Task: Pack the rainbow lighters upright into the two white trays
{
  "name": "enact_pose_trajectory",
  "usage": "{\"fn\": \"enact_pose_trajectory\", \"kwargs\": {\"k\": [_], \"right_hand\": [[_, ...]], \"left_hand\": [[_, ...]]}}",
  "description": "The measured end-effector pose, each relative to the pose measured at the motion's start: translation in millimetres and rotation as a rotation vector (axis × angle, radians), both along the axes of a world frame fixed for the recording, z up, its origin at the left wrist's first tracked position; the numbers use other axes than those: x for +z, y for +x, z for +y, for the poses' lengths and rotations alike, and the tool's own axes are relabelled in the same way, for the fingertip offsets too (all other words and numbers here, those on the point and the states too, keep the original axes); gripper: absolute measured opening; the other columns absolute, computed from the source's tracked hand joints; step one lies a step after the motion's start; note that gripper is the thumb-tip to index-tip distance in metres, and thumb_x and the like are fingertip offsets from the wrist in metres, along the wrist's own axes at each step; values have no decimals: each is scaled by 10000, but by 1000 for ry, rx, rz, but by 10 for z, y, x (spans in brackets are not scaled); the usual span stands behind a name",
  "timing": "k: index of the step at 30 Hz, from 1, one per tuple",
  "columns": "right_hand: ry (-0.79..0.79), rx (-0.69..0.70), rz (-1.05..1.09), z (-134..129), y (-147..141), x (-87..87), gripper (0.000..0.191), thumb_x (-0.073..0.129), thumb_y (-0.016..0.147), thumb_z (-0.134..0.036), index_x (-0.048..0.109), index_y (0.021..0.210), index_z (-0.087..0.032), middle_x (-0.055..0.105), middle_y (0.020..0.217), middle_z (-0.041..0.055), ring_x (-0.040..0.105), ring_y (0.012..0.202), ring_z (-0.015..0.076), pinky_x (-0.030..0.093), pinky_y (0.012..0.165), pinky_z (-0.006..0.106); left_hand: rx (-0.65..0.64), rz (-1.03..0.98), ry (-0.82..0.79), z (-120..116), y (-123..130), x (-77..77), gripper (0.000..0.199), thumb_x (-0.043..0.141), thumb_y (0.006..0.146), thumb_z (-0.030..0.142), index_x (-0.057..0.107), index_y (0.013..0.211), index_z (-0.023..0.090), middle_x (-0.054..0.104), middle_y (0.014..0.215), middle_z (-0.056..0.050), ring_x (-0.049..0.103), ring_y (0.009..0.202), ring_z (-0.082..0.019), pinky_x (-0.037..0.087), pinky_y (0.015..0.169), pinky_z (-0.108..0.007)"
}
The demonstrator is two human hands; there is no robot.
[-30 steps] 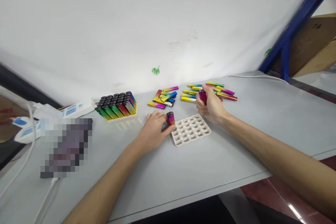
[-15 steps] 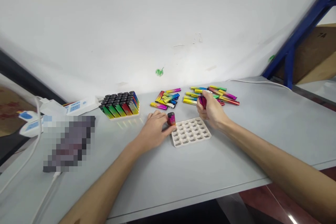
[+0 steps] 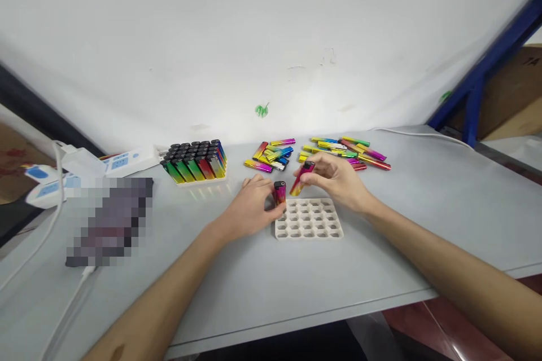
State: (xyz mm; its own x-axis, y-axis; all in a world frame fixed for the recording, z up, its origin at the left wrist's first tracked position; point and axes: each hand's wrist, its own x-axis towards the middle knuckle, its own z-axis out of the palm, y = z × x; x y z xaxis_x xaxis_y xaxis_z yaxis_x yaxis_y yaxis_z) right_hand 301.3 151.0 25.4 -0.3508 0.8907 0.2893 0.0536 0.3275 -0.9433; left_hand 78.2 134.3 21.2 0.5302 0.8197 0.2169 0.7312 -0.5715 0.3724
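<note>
A white tray (image 3: 309, 234) with rows of holes lies on the table between my hands. At its far left corner stands an upright pink-and-gold lighter (image 3: 280, 194) with a black top. Around that lighter, at the tray's edge, my left hand (image 3: 253, 206) is closed, thumb in front and fingers behind. My right hand (image 3: 334, 179) pinches a second lighter (image 3: 302, 177), pink fading to yellow, tilted above the tray's far edge. Its black top points up and to the right. Some of the right fingers are hidden behind the hand.
Several shiny lighters (image 3: 281, 153) lie loose behind the tray, with another loose pile (image 3: 368, 152) to the right. A full holder of upright lighters (image 3: 195, 163) stands at the left. Beyond it are a power strip (image 3: 127, 162), a blurred dark object (image 3: 112, 220) and white cables (image 3: 57, 220).
My right hand has moved left from the right-hand pile, bringing a lighter over the tray's far edge. The tray has turned slightly and now sits squarer. My left hand keeps its place.
</note>
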Motion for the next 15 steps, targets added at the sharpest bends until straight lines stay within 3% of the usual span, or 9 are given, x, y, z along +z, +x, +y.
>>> {"fn": "enact_pose_trajectory", "kwargs": {"k": [2, 6, 15], "right_hand": [[10, -1, -69, -35, -30, -26, 278, 727, 815, -391, 595, 973, -205, 716, 861, 35, 674, 775, 186, 528, 751, 352], [175, -46, -266, -85, -56, -43, 256, 690, 847, -417, 612, 985, -217, 708, 860, 30, 671, 769, 185, 525, 745, 341], [335, -129, -509, -123, -55, 36, 270, 659, 869, -486, 615, 966, -238, 687, 846, 34, 641, 705, 177, 488, 627, 299]], "left_hand": [[-1, 5, 10, -8, 9, -1, 217, 568, 874, 356, 520, 722, 209, 563, 787, -24, 515, 880, -226, 417, 827, -410], [-10, 19, 18, -19, 18, -1, 256, 560, 880, 356, 491, 680, 212, 582, 801, -31, 515, 907, -237, 417, 834, -424], [-4, -41, -55, -18, 48, -7, 246, 625, 874, 456, 643, 819, 216, 652, 911, -28, 531, 937, -238, 390, 885, -432]]}}
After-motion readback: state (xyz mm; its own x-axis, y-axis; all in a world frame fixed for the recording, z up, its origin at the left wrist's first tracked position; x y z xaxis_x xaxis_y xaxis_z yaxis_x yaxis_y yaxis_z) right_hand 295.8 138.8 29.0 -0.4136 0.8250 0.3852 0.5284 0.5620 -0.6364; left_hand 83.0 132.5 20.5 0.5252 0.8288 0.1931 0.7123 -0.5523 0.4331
